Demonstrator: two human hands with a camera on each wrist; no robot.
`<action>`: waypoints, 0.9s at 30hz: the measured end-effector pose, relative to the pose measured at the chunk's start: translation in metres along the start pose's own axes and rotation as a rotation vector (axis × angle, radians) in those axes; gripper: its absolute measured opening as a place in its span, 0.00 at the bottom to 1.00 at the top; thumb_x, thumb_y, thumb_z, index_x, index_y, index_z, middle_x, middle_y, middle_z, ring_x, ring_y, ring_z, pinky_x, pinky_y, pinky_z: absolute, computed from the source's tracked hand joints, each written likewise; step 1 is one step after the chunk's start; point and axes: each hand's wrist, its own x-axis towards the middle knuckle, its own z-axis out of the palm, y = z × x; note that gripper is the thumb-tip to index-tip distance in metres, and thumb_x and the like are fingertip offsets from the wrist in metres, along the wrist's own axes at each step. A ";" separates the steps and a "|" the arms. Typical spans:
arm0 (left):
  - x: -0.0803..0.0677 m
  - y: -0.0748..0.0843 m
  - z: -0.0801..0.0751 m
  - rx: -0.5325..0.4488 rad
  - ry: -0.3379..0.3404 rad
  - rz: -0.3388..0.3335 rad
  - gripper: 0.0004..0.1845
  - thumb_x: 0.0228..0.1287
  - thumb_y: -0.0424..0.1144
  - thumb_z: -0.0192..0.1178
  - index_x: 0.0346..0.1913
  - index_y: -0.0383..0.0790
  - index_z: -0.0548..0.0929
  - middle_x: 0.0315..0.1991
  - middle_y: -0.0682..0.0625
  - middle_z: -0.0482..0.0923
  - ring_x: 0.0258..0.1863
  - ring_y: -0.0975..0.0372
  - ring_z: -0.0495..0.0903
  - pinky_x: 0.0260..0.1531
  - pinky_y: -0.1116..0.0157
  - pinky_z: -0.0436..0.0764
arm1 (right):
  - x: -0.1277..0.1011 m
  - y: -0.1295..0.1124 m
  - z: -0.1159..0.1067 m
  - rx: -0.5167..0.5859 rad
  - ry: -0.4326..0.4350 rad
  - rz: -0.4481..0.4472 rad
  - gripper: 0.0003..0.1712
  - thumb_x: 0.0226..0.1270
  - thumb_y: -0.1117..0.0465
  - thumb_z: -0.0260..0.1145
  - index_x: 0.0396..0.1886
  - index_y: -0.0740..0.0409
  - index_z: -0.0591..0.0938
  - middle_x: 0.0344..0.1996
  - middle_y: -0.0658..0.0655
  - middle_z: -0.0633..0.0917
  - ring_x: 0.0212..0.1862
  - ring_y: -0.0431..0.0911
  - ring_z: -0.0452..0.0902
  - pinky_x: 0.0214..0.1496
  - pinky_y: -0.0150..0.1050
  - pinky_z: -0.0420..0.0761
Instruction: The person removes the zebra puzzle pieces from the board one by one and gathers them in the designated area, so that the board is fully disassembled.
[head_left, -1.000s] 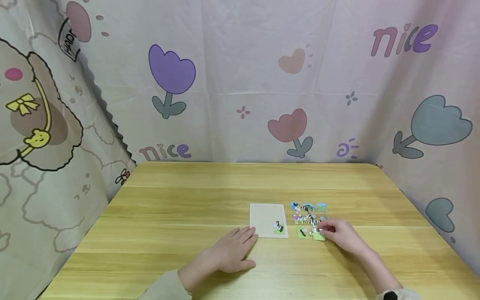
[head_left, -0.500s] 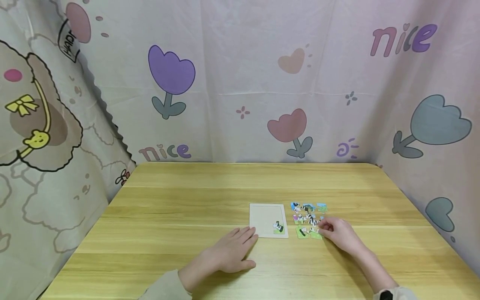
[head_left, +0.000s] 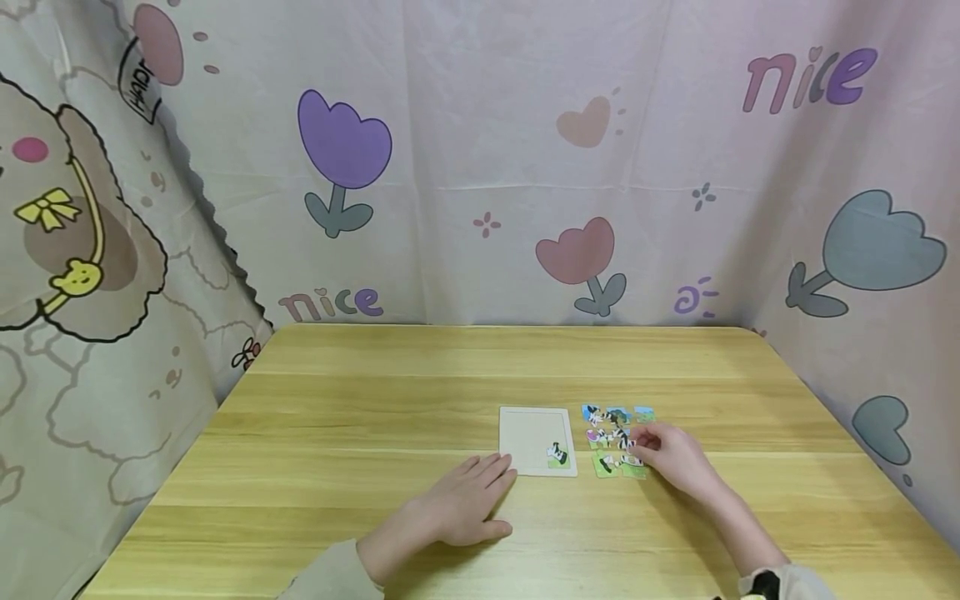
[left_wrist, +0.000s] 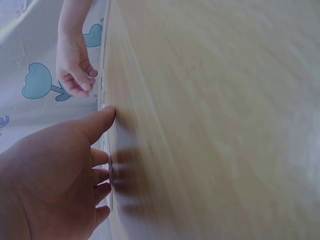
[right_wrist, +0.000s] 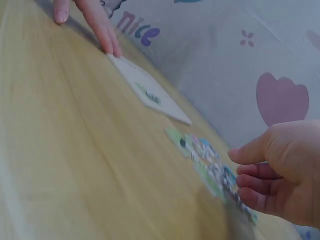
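A cream puzzle tray (head_left: 525, 433) lies flat on the table, with one green, black and white puzzle piece (head_left: 558, 456) in its near right corner. My left hand (head_left: 467, 502) lies with fingers extended, fingertips touching the tray's near left corner. Right of the tray, several loose puzzle pieces (head_left: 606, 464) with animal pictures on blue and green lie in rough rows. My right hand (head_left: 677, 460) is over the right side of these pieces, fingers loosely bent. In the right wrist view, no piece shows between the thumb (right_wrist: 245, 152) and the fingers; some pieces are hidden under the hand.
The wood-grain table (head_left: 360, 392) reaches back to a printed curtain (head_left: 465, 150) with flowers and lettering. Another fold of curtain (head_left: 97, 417) hangs along the left side.
My right hand first shifted the near right puzzle piece up against its neighbours. It then came off that piece and moved slightly away from me and left. My left hand stayed still.
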 end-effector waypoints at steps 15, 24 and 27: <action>0.000 -0.002 0.003 0.017 -0.009 0.000 0.39 0.65 0.63 0.43 0.71 0.40 0.56 0.72 0.46 0.49 0.71 0.56 0.48 0.68 0.57 0.52 | 0.029 -0.049 0.034 0.151 -0.166 -0.141 0.08 0.55 0.69 0.67 0.37 0.64 0.81 0.30 0.51 0.80 0.35 0.43 0.76 0.35 0.33 0.78; 0.001 -0.001 0.003 0.021 -0.010 0.011 0.40 0.65 0.63 0.43 0.71 0.39 0.57 0.72 0.46 0.49 0.70 0.56 0.48 0.67 0.58 0.52 | 0.033 -0.060 0.057 0.037 -0.187 -0.192 0.13 0.50 0.68 0.71 0.37 0.61 0.82 0.30 0.49 0.77 0.32 0.43 0.69 0.31 0.33 0.71; 0.001 -0.001 0.004 0.012 -0.010 0.012 0.39 0.65 0.63 0.43 0.71 0.39 0.57 0.72 0.46 0.49 0.71 0.57 0.48 0.68 0.58 0.52 | 0.033 -0.062 0.057 -0.012 -0.190 -0.194 0.14 0.48 0.67 0.72 0.37 0.61 0.82 0.30 0.49 0.76 0.32 0.43 0.68 0.31 0.33 0.70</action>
